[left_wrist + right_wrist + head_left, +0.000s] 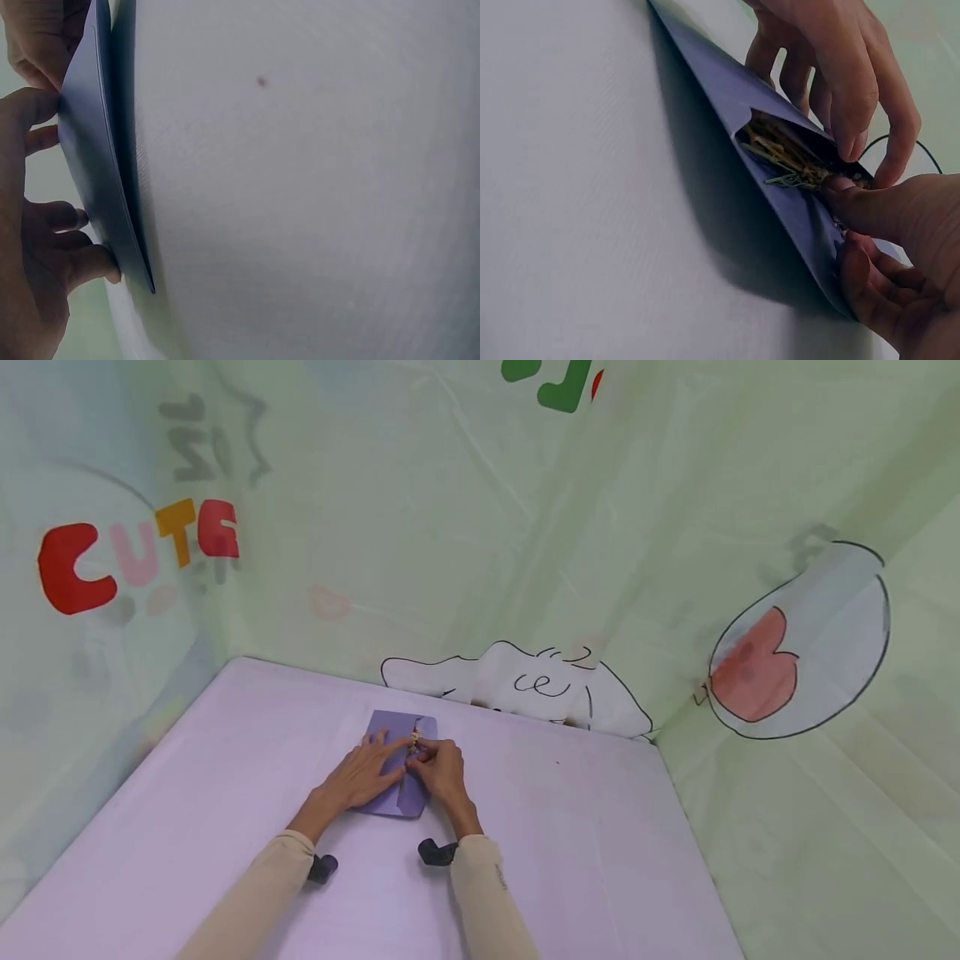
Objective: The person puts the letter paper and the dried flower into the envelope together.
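A purple paper envelope point(390, 722) lies on the table, its flap side up. Dried flowers on thin stems point(780, 154) show in the envelope's opening in the right wrist view. My left hand point(363, 772) rests on the envelope's left part with fingers spread, its fingertips near the opening. At the opening, my right hand point(444, 768) pinches the dried flowers, the thumb lying over the stems. In the left wrist view the envelope point(97, 150) appears edge-on, slightly raised off the table at its near edge, with the left fingers along it.
The table point(562, 827) has a pale lilac cover. Light green cloth walls point(450, 527) with printed letters and cartoon drawings stand around its back and sides. Dark wrist camera mounts point(437, 852) stick out beside both cuffs.
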Demonstrator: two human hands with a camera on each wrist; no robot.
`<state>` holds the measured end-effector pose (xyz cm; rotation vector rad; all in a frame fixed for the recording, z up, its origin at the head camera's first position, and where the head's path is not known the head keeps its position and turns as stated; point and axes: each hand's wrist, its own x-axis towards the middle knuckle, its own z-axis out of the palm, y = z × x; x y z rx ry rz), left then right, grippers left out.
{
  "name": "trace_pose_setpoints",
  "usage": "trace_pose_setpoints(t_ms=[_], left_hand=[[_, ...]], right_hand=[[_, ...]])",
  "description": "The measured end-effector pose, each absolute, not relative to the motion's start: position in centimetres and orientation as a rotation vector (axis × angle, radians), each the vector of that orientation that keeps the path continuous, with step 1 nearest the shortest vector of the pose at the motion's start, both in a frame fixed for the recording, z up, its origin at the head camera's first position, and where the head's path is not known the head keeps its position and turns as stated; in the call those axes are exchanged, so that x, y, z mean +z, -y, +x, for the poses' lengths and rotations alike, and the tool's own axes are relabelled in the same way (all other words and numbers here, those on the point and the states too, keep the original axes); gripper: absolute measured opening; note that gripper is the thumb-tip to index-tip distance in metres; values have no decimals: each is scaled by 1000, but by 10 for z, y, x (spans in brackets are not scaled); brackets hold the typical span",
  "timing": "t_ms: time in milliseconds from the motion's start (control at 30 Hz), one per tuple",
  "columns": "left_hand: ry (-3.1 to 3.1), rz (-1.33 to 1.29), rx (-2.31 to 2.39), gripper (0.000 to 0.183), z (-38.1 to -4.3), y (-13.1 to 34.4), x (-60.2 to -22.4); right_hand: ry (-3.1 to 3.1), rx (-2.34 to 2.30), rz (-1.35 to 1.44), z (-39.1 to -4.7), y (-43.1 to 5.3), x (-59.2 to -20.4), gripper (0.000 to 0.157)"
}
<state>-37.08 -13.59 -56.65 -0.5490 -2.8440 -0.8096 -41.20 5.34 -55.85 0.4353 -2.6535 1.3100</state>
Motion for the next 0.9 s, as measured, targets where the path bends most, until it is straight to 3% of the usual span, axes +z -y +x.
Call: trace_pose_setpoints(t_ms=[300, 633, 900], left_hand=[[2834, -571, -811, 56, -372, 132, -560], [2829, -555, -809, 53, -371, 133, -555], [2792, -560, -863, 54, -370, 136, -565]], right_hand=[[2729, 1074, 410, -444, -53, -591, 30], [2781, 895, 351, -441, -44, -584, 35], [2756, 929, 301, -446, -41, -605, 40]])
